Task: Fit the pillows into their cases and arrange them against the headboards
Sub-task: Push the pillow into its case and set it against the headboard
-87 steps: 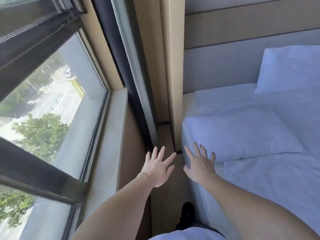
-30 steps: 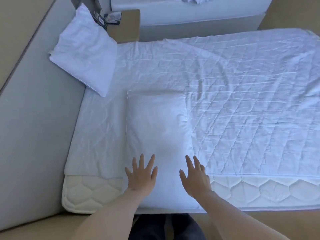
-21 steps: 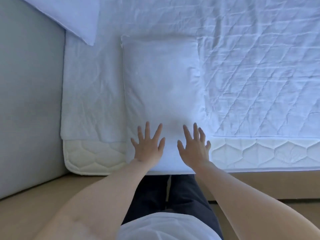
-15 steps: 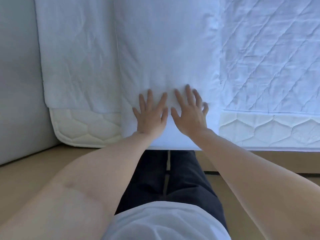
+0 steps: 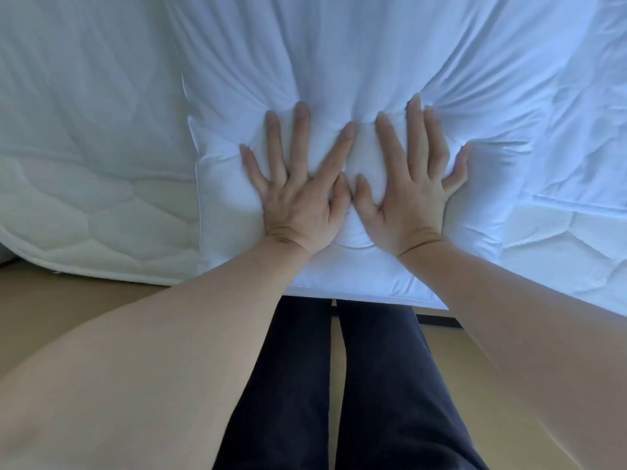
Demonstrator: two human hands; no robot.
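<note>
A white pillow [image 5: 339, 62] lies flat on the bed, its near end hanging slightly over the mattress edge. Both my hands press down into it side by side with fingers spread. My left hand [image 5: 298, 184] sits on the near left part, my right hand [image 5: 410, 184] just beside it, thumbs almost touching. The fabric dents and creases around my fingers. The pillow's far end runs out of the top of the view. The second pillow and the headboard are out of view.
The quilted white bed cover [image 5: 559, 96] spreads to the right and left of the pillow. The bare mattress edge [image 5: 84, 225] shows at the lower left. My dark-trousered legs [image 5: 339, 385] stand on the tan floor [image 5: 68, 293] against the bed.
The view has closed in on the pillow as my head lowered. Both hands slid further onto it and now press into it, denting the fabric.
</note>
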